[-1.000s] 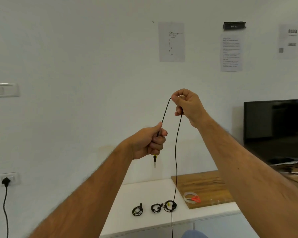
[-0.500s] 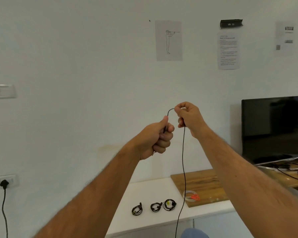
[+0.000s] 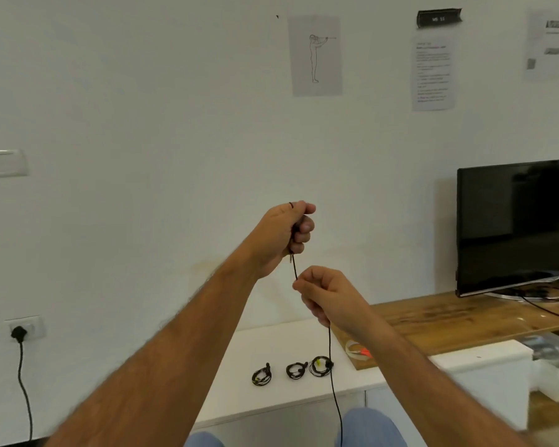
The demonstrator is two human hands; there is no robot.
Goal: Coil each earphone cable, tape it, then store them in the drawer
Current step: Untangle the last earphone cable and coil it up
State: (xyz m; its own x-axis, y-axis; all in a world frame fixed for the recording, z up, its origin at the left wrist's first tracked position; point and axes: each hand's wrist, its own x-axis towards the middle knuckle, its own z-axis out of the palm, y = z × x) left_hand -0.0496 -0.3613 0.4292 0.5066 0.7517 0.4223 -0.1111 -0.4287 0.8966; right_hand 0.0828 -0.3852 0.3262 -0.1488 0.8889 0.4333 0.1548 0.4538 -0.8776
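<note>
Below the left hand (image 3: 283,233), the right hand (image 3: 328,295) now pinches the cable (image 3: 331,353).

A plain white painted wall (image 3: 142,108) fills most of the view, with a pale sheet bearing a line drawing of a standing figure (image 3: 315,54), two printed paper notices (image 3: 433,72) and a small black label (image 3: 439,18) stuck to it. A white switch plate (image 3: 2,162) and a white socket with a black plug and cord (image 3: 21,333) sit at its left. Below stands a low white cabinet (image 3: 271,391) beside a brown wooden board top (image 3: 465,321) carrying a black flat screen (image 3: 517,227).
</note>
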